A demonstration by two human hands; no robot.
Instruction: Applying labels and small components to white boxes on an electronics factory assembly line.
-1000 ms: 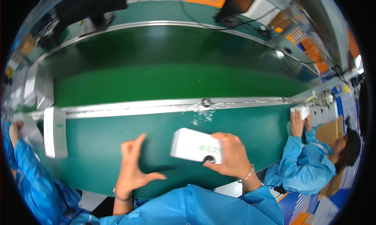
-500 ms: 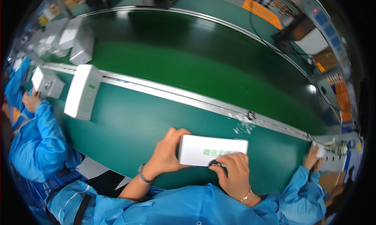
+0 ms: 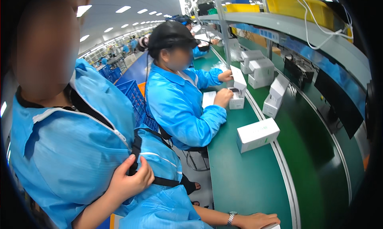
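Note:
My left hand (image 3: 257, 220), with a metal watch or bracelet at the wrist, shows at the bottom edge. Its fingers are closed over a white box (image 3: 273, 226), of which only a corner is in the picture. My right hand is out of view. Across my blue sleeve (image 3: 159, 211) and shoulder run black straps (image 3: 165, 182). Another person's hand (image 3: 133, 176) pinches the strap by its buckle. Farther along the green bench, a closed white box (image 3: 258, 135) lies across the metal rail.
A person in a blue jacket (image 3: 72, 137) stands close at the left. Beyond, a seated co-worker (image 3: 179, 97) handles an open white box (image 3: 238, 85). More white boxes (image 3: 261, 71) stand on the green belt. Blue crates (image 3: 131, 95) are behind, and a shelf (image 3: 247, 17) overhangs.
The view has swung far to the left and up. A standing person's hand now shows at my strap. My right hand and the small black piece it held have left the picture.

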